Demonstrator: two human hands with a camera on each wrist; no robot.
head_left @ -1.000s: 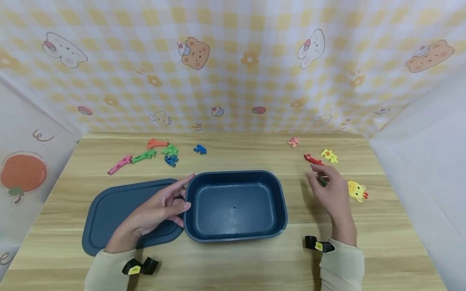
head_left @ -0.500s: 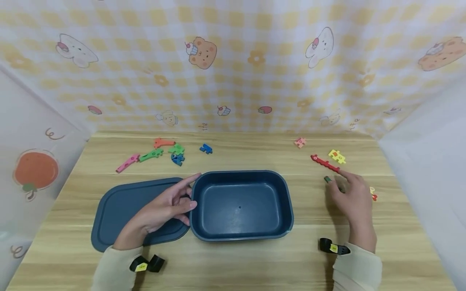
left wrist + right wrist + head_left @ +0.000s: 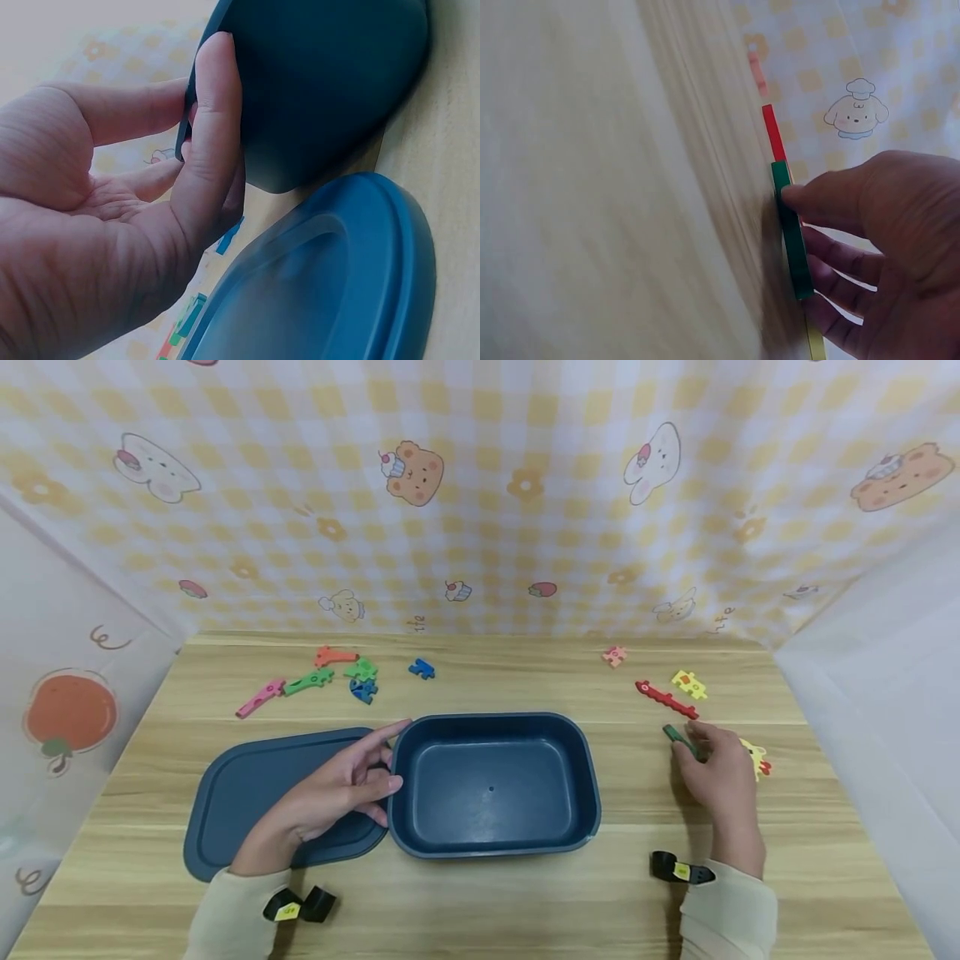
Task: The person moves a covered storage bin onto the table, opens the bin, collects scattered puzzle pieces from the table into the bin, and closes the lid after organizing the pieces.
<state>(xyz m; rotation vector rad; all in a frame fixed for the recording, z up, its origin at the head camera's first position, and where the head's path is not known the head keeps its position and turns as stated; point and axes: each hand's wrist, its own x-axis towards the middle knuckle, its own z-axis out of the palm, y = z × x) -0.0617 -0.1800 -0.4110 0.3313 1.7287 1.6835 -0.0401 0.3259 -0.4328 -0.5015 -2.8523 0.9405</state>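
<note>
green piece (image 3: pixel 678 740) is right of the blue box (image 3: pixel 487 814); right hand (image 3: pixel 718 768) pinches it, thumb against fingers. left hand (image 3: pixel 337 787) pinches box rim. piece looks light, stiff; hold by long edges.

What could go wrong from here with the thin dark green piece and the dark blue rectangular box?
The right hand pinches the thin dark green piece, which might slip. That hand is close to the wavy red piece and the yellow animal-head piece, and could nudge either. The left hand grips the dark blue rectangular box at one end only, so the box might turn if pulled.
</note>
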